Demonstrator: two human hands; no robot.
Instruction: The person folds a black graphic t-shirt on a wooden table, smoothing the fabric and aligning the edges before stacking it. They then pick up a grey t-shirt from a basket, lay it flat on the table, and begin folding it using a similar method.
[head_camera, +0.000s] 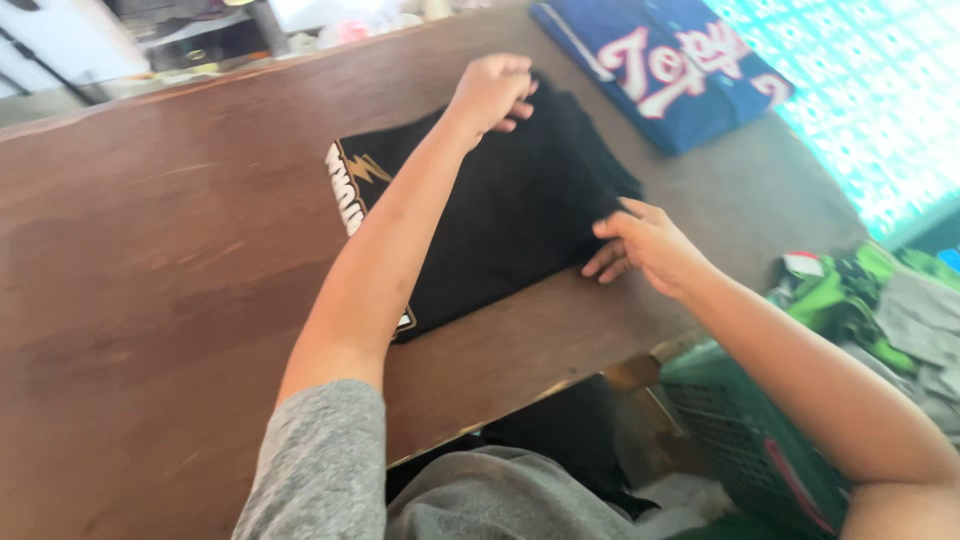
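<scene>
1. Head view: we see a folded black shirt (500, 215) lying on the brown wooden table (160, 250), just past centre.
2. Our left hand (492, 92) is closed in a fist on the shirt's edge at 12 o'clock.
3. Our right hand (645, 245) pinches its edge at 3 o'clock.
4. A folded blue shirt (665, 65) lies at 1 o'clock, a green basket (750, 440) at 5 o'clock.

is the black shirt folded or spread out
Folded: the black shirt lies as a compact rectangle on the table, layered edges under the right hand; left hand grips its far edge.
</scene>
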